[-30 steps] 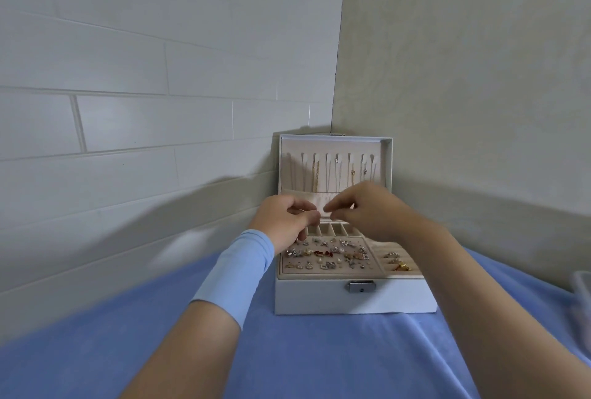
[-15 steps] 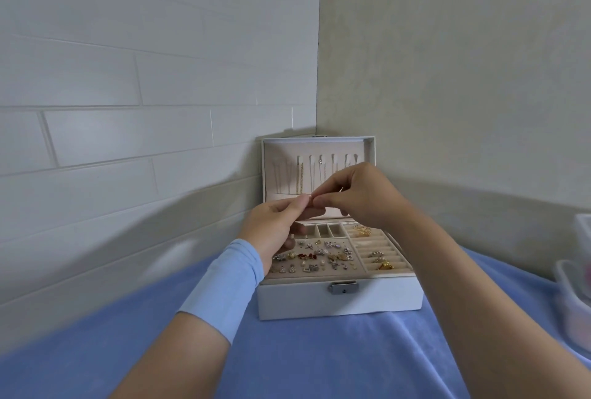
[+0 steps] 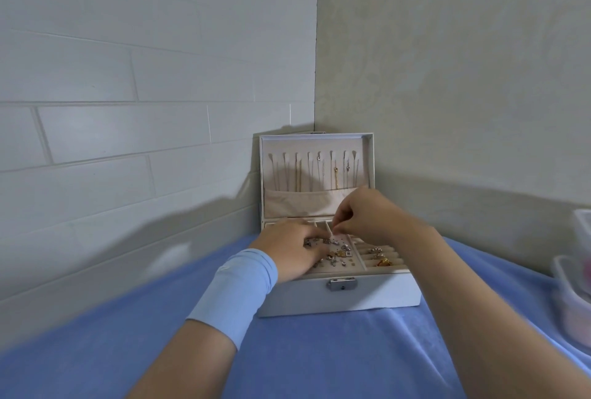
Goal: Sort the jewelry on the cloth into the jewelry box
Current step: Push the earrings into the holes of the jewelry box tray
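A white jewelry box (image 3: 377,298) stands open on the blue cloth (image 3: 319,363) in the corner. Thin necklaces (image 3: 319,171) hang inside its raised lid. Several small earrings (image 3: 339,254) sit on the beige pad in its tray, and gold rings (image 3: 383,260) fill the slots on the right. My left hand (image 3: 292,250) rests on the left part of the earring pad, fingers stretched across it. My right hand (image 3: 367,216) hovers over the back of the pad, with thumb and forefinger pinching a tiny piece of jewelry too small to make out.
Clear plastic containers (image 3: 575,290) with something pink inside stand at the right edge of the cloth. Two walls meet just behind the box. A light blue sleeve (image 3: 236,290) covers my left wrist.
Both hands came down from in front of the lid to the tray. The left hand let go of the shared pinch and now lies on the earring pad. The right hand still pinches.
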